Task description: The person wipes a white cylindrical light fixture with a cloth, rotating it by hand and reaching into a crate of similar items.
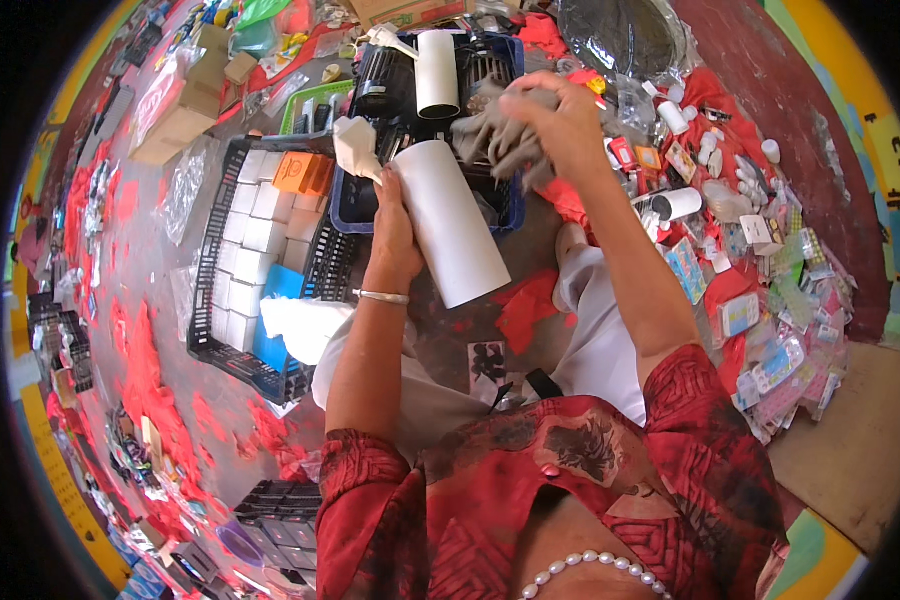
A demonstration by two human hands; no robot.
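My left hand (395, 235) is wrapped along the side of a large white cylinder (450, 225), which tilts over my lap. A cream-coloured fitting (357, 150) sticks up beside its upper end; I cannot tell whether it is joined on. In my right hand (575, 125) is a bunched grey cloth (510, 135), just right of the cylinder's top. Below both hands stands a blue crate (355, 215) with dark ribbed parts in it. A smaller white tube (437, 75) lies across the crate's far part.
To the left, a black crate (202, 335) holds rows of small white boxes, some orange boxes and a blue sheet. Behind it stands a cardboard box (175, 120). A heap of packets and bottles (770, 330) spreads over the floor at right. A green basket (295, 108) sits at the far left.
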